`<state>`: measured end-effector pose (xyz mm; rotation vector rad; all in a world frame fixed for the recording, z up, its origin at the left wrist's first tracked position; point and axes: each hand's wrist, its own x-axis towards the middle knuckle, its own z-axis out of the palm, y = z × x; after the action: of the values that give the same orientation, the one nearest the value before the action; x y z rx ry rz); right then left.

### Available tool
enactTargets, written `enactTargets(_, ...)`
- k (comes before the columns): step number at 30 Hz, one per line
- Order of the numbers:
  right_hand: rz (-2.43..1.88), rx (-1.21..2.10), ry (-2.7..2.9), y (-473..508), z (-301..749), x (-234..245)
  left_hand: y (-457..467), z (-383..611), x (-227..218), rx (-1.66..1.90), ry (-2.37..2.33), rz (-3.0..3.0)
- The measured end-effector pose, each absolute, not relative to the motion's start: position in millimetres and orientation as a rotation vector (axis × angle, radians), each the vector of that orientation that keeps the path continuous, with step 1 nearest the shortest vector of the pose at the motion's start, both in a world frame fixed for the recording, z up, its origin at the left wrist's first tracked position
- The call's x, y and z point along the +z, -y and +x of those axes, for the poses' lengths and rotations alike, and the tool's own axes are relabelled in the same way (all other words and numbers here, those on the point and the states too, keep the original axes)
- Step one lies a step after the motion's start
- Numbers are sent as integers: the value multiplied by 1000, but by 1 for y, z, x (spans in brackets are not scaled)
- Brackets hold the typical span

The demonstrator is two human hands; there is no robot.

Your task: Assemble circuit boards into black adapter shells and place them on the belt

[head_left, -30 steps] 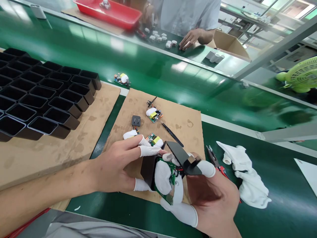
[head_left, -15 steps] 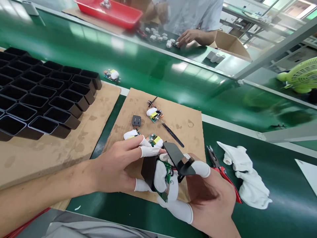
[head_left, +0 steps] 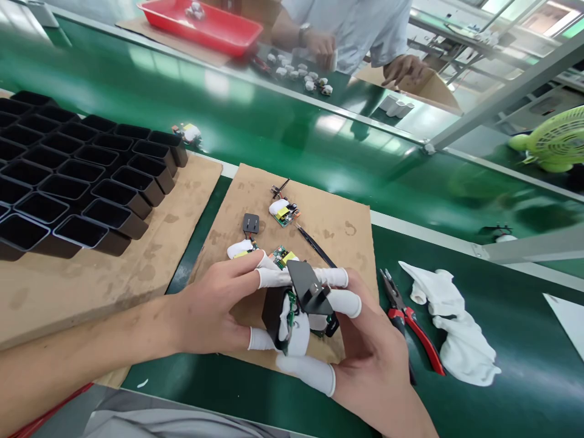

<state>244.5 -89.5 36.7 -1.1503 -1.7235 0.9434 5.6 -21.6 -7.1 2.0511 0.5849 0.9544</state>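
Note:
My left hand (head_left: pixel 214 307), with white finger cots on some fingers, is closed around a black plastic case (head_left: pixel 272 310). My right hand (head_left: pixel 371 347), also in finger cots, grips a circuit board with white filler (head_left: pixel 298 334), which sits partly inside the mouth of the case. A black plug cover (head_left: pixel 301 280) with prongs tilts over the board, against my right fingers. Just beyond my hands on the cardboard (head_left: pixel 337 219) lie another board (head_left: pixel 283 212), a small black plug cover (head_left: pixel 250 223) and black tweezers (head_left: pixel 316 244).
Rows of empty black cases (head_left: pixel 82 170) stand at left. Red-handled pliers (head_left: pixel 404 313) and a white cloth (head_left: pixel 465 328) lie at right. Beyond runs a green conveyor belt (head_left: pixel 274 128) carrying boards. Across it, a co-worker's hands are near white-coated parts and a red tray (head_left: pixel 205 30).
My right hand has moved left, and the board sits deeper in the case. A board on the belt has shifted left; another has appeared at right. The co-worker's hand has moved to a box.

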Motion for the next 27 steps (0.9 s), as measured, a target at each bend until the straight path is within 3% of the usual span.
enactTargets(14,-1098,635,1696,93,237,24,24,18,-13,967,-553,1798)
enactTargets(27,-1121,648,1551,107,234,9,26,20,-13,1036,-651,1817)
